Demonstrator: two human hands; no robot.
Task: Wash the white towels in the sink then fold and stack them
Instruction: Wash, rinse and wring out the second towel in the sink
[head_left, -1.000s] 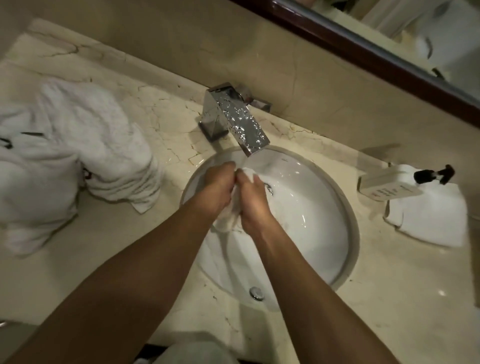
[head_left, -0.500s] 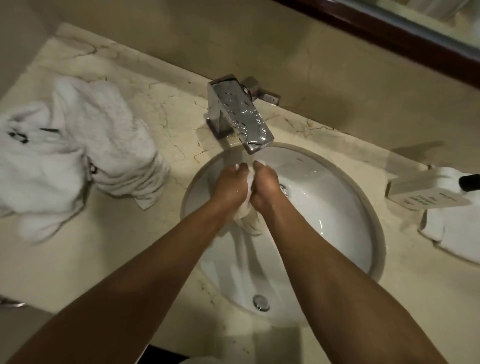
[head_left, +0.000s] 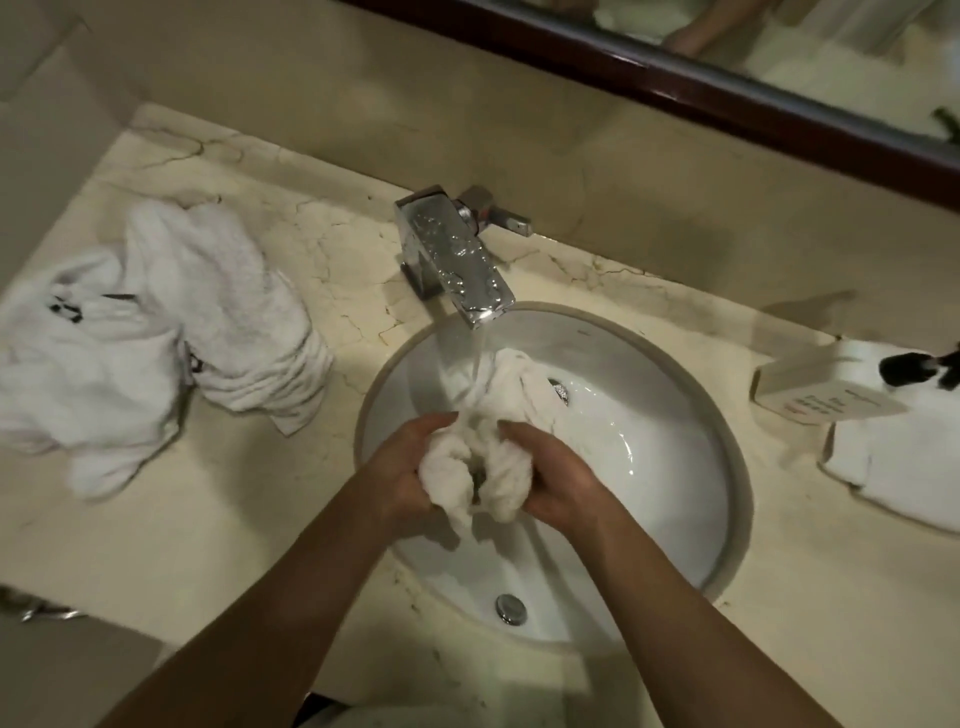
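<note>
A wet white towel (head_left: 488, 415) is bunched over the round white sink (head_left: 660, 452). Its far end lies under water running from the chrome faucet (head_left: 454, 260). My left hand (head_left: 402, 470) and my right hand (head_left: 558, 480) both grip the near, wadded part of the towel, side by side above the basin. A heap of white towels (head_left: 156, 332) lies crumpled on the marble counter to the left of the sink.
A folded white towel (head_left: 904, 457) lies on the counter at the right, with a small white box (head_left: 821, 387) and a black-topped pump (head_left: 917, 366) on it. A beige wall and dark mirror frame (head_left: 727, 98) rise behind the faucet. The drain plug (head_left: 510, 609) sits at the basin's near side.
My hands have drawn back from under the spout toward me, and the towel now trails from them up to the water stream. The view has shifted slightly.
</note>
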